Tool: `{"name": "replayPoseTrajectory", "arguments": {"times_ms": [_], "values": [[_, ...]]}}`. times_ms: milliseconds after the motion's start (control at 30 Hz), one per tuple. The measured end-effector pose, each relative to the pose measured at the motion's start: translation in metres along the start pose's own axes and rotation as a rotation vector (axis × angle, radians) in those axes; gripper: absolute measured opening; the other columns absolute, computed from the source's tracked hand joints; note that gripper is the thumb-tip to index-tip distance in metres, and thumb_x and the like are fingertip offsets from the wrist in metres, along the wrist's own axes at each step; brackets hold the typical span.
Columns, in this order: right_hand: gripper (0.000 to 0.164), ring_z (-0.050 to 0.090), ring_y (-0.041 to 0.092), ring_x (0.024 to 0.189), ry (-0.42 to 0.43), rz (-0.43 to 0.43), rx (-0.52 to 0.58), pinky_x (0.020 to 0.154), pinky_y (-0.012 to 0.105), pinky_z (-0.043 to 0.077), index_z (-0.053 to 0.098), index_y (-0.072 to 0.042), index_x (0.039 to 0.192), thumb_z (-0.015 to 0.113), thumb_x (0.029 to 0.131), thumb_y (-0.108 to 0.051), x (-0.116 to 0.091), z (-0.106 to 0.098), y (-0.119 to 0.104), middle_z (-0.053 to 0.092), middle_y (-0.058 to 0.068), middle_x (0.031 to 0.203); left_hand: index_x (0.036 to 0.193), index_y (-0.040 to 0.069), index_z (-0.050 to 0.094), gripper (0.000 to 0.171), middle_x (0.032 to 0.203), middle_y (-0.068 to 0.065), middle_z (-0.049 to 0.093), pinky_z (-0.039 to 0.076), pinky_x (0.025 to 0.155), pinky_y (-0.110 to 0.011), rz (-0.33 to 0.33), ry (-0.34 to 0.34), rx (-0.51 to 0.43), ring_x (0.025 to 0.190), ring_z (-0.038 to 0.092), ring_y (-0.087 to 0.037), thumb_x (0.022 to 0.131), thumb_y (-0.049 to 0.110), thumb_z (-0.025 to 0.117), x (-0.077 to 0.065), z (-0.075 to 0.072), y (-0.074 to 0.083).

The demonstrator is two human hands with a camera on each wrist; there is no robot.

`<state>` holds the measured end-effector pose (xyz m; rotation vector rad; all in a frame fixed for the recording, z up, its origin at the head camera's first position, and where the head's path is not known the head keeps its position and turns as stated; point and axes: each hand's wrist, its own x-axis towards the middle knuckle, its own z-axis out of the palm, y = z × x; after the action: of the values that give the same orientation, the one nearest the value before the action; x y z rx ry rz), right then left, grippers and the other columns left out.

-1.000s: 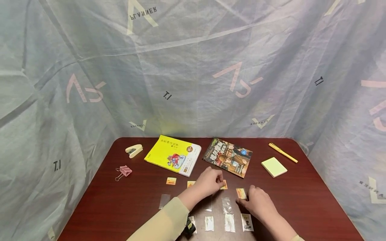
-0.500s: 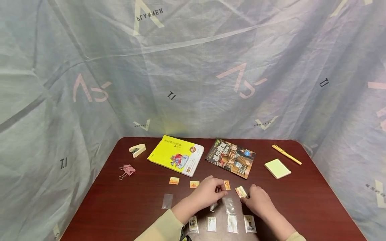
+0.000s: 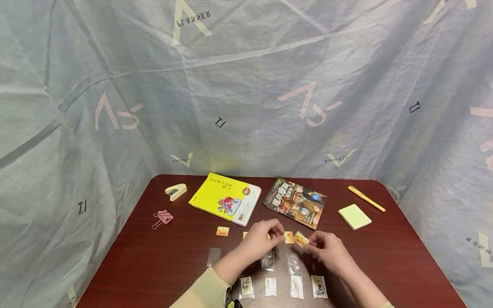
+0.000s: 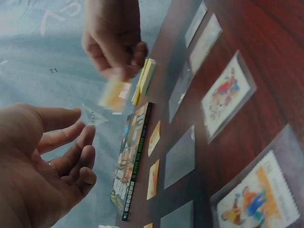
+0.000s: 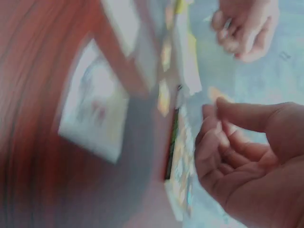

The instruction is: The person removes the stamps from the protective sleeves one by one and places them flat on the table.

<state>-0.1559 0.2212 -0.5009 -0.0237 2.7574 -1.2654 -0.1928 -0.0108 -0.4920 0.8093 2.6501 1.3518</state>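
My right hand (image 3: 329, 252) pinches a small orange-and-yellow stamp (image 3: 301, 238) by its edge, above the table. In the left wrist view this stamp (image 4: 115, 95) is blurred. My left hand (image 3: 259, 239) hovers close by on the left, fingers loosely bent around nothing. Between the hands in the head view lies another orange stamp (image 3: 289, 237); one more stamp (image 3: 222, 231) lies farther left. Nearer me are clear plastic sleeves (image 3: 293, 264), (image 3: 214, 256). Along the front, several stamps sit inside sleeves, such as a figure-printed stamp (image 4: 228, 90).
A yellow book (image 3: 219, 201) and a dark comic-style book (image 3: 294, 203) lie at the back of the table (image 3: 385, 256). To the left are a stapler (image 3: 176, 192) and a pink binder clip (image 3: 163, 217). Sticky notes (image 3: 354, 216) and a yellow pen (image 3: 366, 198) lie right.
My right hand has picked the rightmost orange stamp up off the table and brought it left. My left hand moved slightly and stays empty. The head view shifted a little.
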Motion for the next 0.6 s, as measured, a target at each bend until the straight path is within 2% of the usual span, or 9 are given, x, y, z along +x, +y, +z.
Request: {"name": "replayPoseTrajectory", "arguments": {"times_ms": [100,233,400,533,600], "values": [[0.019,0.055,0.014,0.054,-0.039,-0.074,0.186,0.047,0.029,0.047,0.062,-0.01,0.082,0.074,0.079,-0.024,-0.003,0.0,-0.011,0.061,0.009,0.068,0.097,0.023,0.063,0.01,0.082,0.013,0.062,0.047,0.066,-0.02,-0.014,0.001,-0.112,0.076,0.057,-0.005,0.089,0.028,0.064,0.0,-0.005,0.0],[0.023,0.056,0.015,0.055,-0.067,-0.124,0.343,0.047,0.029,0.047,0.063,-0.007,0.085,0.074,0.079,-0.027,-0.005,0.006,-0.022,0.062,0.016,0.069,0.097,0.022,0.066,0.013,0.087,0.008,0.065,0.051,0.066,-0.024,-0.018,-0.031,-0.244,0.074,0.06,-0.007,0.09,0.032,0.061,-0.001,-0.012,-0.001],[0.024,0.057,0.021,0.057,-0.091,-0.117,0.445,0.048,0.031,0.048,0.063,-0.005,0.089,0.074,0.08,-0.025,-0.006,0.014,-0.03,0.063,0.016,0.071,0.093,0.019,0.068,0.014,0.087,-0.003,0.064,0.049,0.058,-0.026,0.0,-0.076,-0.438,0.065,0.053,-0.012,0.09,0.031,0.062,-0.003,-0.02,-0.003],[0.026,0.056,0.017,0.058,-0.117,-0.105,0.523,0.051,0.032,0.05,0.062,-0.002,0.091,0.074,0.08,-0.023,-0.008,0.017,-0.034,0.063,0.022,0.075,0.095,0.013,0.067,0.014,0.084,-0.005,0.061,0.042,0.052,-0.024,-0.006,-0.092,-0.572,0.06,0.045,-0.02,0.089,0.026,0.063,-0.005,-0.024,-0.004],[0.028,0.056,0.015,0.058,-0.131,-0.102,0.555,0.052,0.032,0.051,0.06,-0.001,0.092,0.074,0.08,-0.022,-0.008,0.018,-0.035,0.063,0.021,0.075,0.096,0.011,0.066,0.015,0.083,-0.005,0.059,0.04,0.051,-0.023,-0.02,-0.103,-0.626,0.059,0.044,-0.02,0.089,0.024,0.063,-0.005,-0.025,-0.006]]}}
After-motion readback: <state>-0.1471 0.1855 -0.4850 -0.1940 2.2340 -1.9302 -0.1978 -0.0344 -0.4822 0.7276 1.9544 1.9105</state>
